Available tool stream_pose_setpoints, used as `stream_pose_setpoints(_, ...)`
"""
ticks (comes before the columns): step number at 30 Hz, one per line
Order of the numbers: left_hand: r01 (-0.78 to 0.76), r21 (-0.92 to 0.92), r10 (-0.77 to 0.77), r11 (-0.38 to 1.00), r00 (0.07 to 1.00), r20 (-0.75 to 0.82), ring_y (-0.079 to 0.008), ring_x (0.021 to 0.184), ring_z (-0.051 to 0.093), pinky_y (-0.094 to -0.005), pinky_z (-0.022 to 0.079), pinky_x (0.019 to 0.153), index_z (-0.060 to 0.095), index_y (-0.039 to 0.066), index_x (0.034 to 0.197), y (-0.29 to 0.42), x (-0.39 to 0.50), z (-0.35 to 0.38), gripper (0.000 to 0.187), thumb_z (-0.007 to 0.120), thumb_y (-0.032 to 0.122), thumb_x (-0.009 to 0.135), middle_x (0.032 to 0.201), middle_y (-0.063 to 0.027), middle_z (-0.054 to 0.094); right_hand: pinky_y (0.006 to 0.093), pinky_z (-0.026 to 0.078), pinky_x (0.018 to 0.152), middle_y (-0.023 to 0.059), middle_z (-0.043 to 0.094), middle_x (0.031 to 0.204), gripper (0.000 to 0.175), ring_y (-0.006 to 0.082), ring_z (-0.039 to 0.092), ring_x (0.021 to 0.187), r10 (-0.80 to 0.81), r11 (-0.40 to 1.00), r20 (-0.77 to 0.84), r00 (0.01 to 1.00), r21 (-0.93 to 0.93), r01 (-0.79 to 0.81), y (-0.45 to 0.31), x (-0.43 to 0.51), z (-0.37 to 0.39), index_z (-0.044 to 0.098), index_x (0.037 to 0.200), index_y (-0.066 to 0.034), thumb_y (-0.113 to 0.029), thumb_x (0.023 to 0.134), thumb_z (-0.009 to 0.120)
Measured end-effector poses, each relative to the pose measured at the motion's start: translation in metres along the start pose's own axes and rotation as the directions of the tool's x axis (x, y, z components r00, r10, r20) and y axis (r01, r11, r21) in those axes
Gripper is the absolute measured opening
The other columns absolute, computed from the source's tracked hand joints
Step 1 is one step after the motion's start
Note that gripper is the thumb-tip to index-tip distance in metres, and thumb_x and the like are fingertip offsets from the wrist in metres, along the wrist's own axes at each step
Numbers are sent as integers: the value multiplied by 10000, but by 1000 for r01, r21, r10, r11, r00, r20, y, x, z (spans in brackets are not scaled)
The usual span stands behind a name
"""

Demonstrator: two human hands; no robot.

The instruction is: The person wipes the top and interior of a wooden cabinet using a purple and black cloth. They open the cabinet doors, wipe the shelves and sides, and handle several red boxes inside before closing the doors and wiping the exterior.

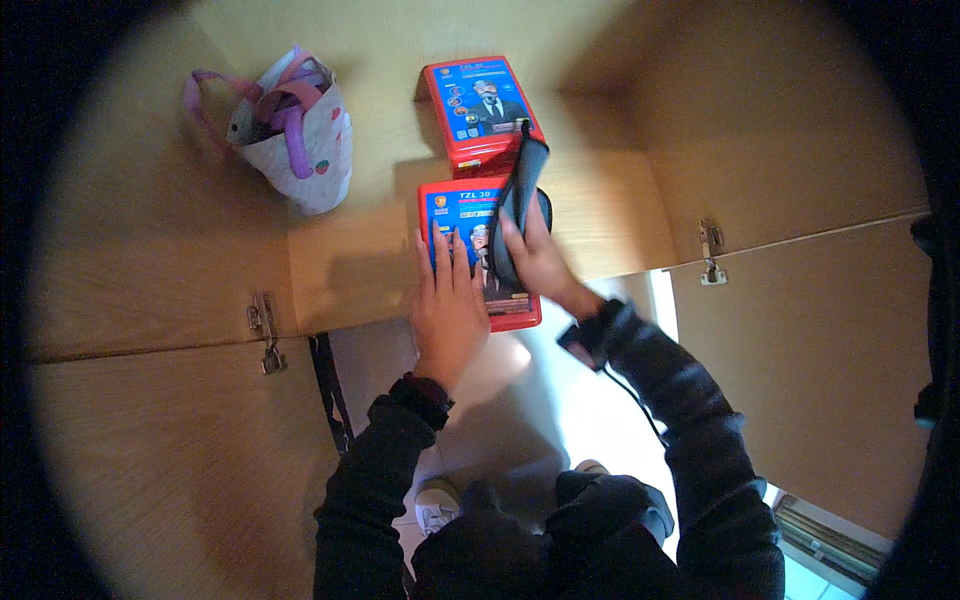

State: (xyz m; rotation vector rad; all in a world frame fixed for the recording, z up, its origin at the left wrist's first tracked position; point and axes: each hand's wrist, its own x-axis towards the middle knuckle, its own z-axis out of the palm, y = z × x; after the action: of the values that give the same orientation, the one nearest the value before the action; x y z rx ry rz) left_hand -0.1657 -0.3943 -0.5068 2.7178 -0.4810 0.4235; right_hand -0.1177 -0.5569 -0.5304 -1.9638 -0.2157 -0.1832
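My left hand [451, 300] rests flat, fingers spread, on the front red and blue plastic box [457, 201], whose lid bears a printed picture of a suited figure and writing. In my right hand [546, 262] is a dark grey padded fabric pouch [527, 176] with black edging, tilted over the right side of that box. The pouch's upper end reaches the lower right corner of a second, similar red and blue box [480, 101], which lies farther back. Part of the front box's lid is hidden by my hands and the pouch.
Both boxes are in a wooden cabinet [615, 217] with open doors at left [172, 450] and right [795, 337], on metal hinges. A white fabric bag [330, 169] with pink and purple handles stands at the cabinet's left. Below are the tiled floor and my shoes.
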Motion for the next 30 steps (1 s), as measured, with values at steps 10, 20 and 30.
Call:
stream_pose_setpoints(10, -10, 15, 10, 1000, 1000, 3, -425, 1391, 281, -432, 410, 1041, 432, -58, 1367, 4, -2, -6, 510, 522, 229, 955, 1492, -249, 309, 422, 189, 1152, 271, 204, 1509, 572, 389, 191, 1418, 87, 987, 82, 993, -145, -74, -7, -34, -5, 222, 1502, -55, -206, 1006, 463)
stream_pose_setpoints(20, -105, -34, 105, 994, 994, -8, -415, 1404, 262, -459, 328, 1098, 443, -29, 1374, -13, -6, 0, 539, 550, 253, 927, 1488, -235, 333, 366, 270, 1111, 279, 352, 1449, 582, 329, 350, 1364, 28, 991, -92, 995, -128, -40, -14, -43, 9, 150, 1511, -15, -199, 1025, 413)
stream_pose_setpoints(30, -471, 35, 468, 881, 881, 64, -346, 1415, 268, -595, 189, 1120, 467, 71, 1381, -98, 45, -21, 597, 581, 399, 897, 1479, -158, 388, 301, 324, 1052, 96, 489, 1322, 585, 145, 435, 1208, 535, 832, -317, 783, 356, -425, -37, -128, -19, 287, 1461, 44, -364, 1049, 357)
